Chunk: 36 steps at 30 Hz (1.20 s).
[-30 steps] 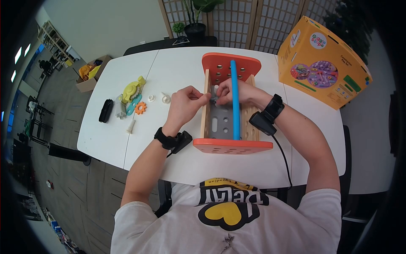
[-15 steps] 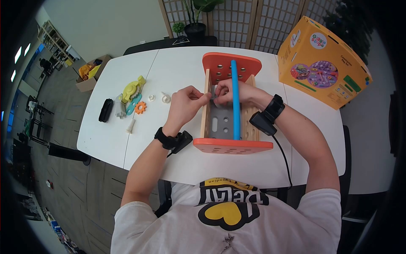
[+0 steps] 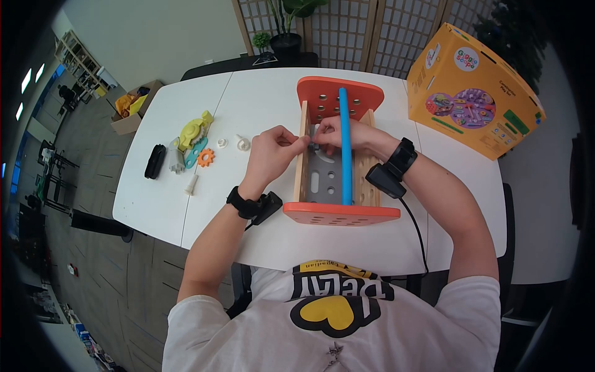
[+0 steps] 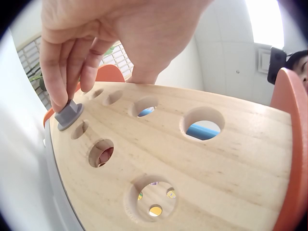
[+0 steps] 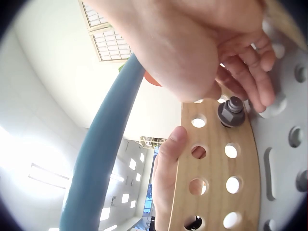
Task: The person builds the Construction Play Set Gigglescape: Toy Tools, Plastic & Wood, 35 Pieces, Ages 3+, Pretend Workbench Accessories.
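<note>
Seemingly mid-fastening, the left hand (image 3: 268, 155) is pinching a grey bolt head (image 4: 69, 115) outside the left wooden side panel (image 4: 202, 168), far end, while the right hand (image 3: 362, 137) (grip impossible to tell) is reaching inside near a grey nut (image 5: 230, 118), tightening presumably requiring a steady bolt.

Grey plastic bolt (image 4: 69, 115) through pale perforated wooden panel (image 4: 240, 159); grey hexagonal plastic nut (image 5: 232, 117) around its tip, inside.
</note>
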Each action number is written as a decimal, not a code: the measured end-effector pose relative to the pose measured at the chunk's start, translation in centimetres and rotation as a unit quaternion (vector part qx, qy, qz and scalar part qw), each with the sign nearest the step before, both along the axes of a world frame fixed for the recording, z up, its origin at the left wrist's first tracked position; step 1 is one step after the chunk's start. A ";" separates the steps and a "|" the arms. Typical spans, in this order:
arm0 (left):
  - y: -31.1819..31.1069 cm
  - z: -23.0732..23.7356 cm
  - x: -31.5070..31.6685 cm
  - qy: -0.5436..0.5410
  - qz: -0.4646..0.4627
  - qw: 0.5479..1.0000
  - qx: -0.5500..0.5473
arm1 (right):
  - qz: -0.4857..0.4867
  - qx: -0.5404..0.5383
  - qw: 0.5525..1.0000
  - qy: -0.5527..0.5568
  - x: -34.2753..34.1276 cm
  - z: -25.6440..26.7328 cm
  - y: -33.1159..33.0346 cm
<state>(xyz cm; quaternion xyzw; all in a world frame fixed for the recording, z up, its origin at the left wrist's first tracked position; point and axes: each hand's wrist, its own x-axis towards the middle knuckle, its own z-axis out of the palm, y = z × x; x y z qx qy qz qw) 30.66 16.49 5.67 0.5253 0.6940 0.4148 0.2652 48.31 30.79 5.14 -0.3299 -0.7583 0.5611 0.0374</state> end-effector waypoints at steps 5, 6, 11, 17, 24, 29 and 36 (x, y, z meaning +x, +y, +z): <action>-0.1 0.2 0.1 0.006 0.002 1.000 -0.014 | 0.084 0.078 0.993 -0.008 0.5 0.0 0.4; -0.1 0.2 0.0 0.006 0.001 1.000 -0.014 | 0.082 0.057 0.995 -0.017 0.4 0.1 0.3; -0.1 0.4 0.1 0.005 -0.002 1.000 -0.015 | 0.012 -0.067 0.996 -0.052 -0.2 -0.4 0.5; -0.1 0.3 0.0 0.004 -0.004 1.000 -0.015 | 0.035 0.026 0.999 -0.001 0.1 0.8 -0.5; -0.1 0.3 0.1 0.000 0.000 1.000 -0.015 | 0.066 0.005 0.996 -0.055 -0.1 0.1 0.2; -0.1 0.1 0.2 -0.004 0.004 1.000 0.005 | 0.018 -0.018 0.997 -0.072 -0.4 0.1 0.1; -0.1 0.3 0.3 0.002 0.006 1.000 -0.010 | 0.093 0.095 0.991 0.028 0.4 -0.7 0.4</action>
